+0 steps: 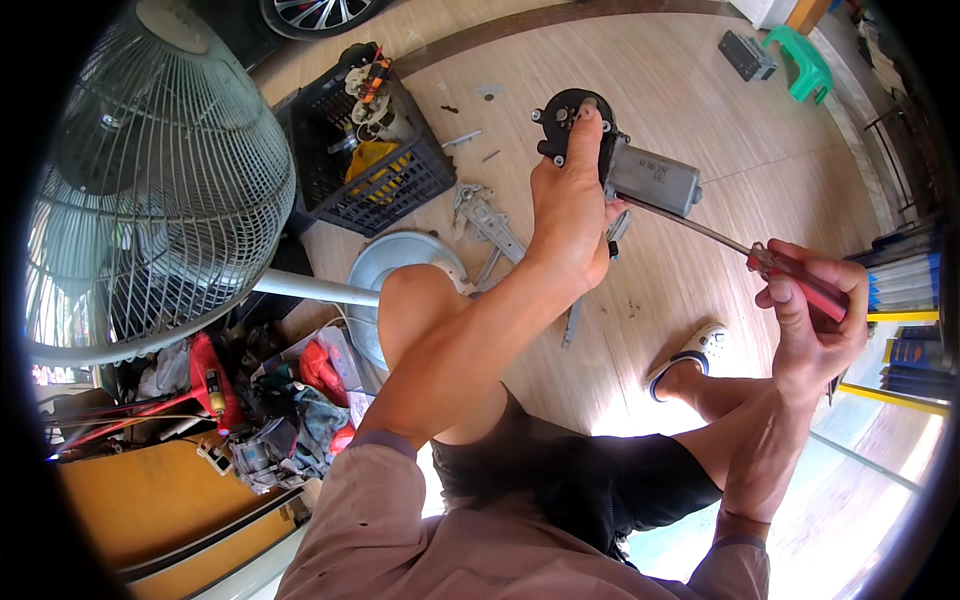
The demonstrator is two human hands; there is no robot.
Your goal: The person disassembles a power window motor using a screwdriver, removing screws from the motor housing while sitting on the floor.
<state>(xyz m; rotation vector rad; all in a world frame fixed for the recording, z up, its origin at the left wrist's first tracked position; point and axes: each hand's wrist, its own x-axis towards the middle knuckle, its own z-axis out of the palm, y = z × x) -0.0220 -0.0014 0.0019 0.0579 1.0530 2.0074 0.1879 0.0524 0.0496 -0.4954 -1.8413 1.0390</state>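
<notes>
My left hand [575, 195] is closed around a small electric gear motor [655, 178], which has a round black gear housing and a grey metal can. The thumb presses on the face of the black housing. A screwdriver [815, 287] with a red handle is gripped in my right hand [815, 330]. Its long thin shaft slants up and left to the underside of the motor, where the tip is hidden behind the motor and my fingers. Below the motor, a metal bracket with arms [490, 228] lies on the floor.
A standing fan [160, 200] rises at the left beside a black crate [400, 185] of parts and tools. The fan's round base [375, 270] is by my knee. Cluttered bags and parts fill the lower left. A green stool [800, 65] and a grey box-shaped device [747, 55] lie far right.
</notes>
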